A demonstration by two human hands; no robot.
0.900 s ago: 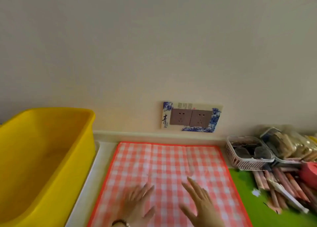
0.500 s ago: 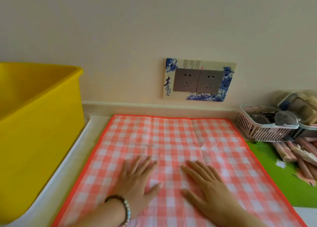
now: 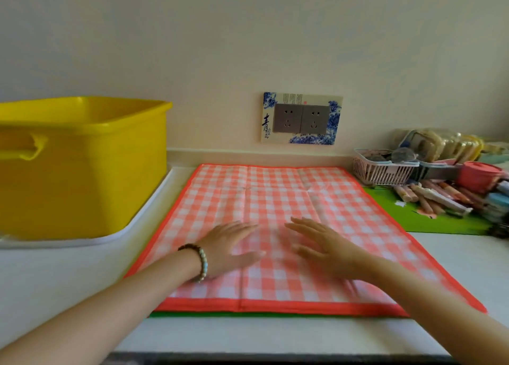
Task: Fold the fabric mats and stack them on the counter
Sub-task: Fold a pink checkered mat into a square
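Single head-worn wide-angle view: faces forward and down across counter (image 3: 63, 284) toward wall (image 3: 248, 47), close in.

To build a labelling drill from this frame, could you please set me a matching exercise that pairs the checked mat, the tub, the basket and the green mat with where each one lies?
Things
1. checked mat
2. tub
3. basket
4. green mat

Places
A. at the back right
B. partly under another mat
C. flat under the left hand and right hand
D. left of the mats

Pairs: 1-C, 2-D, 3-A, 4-B
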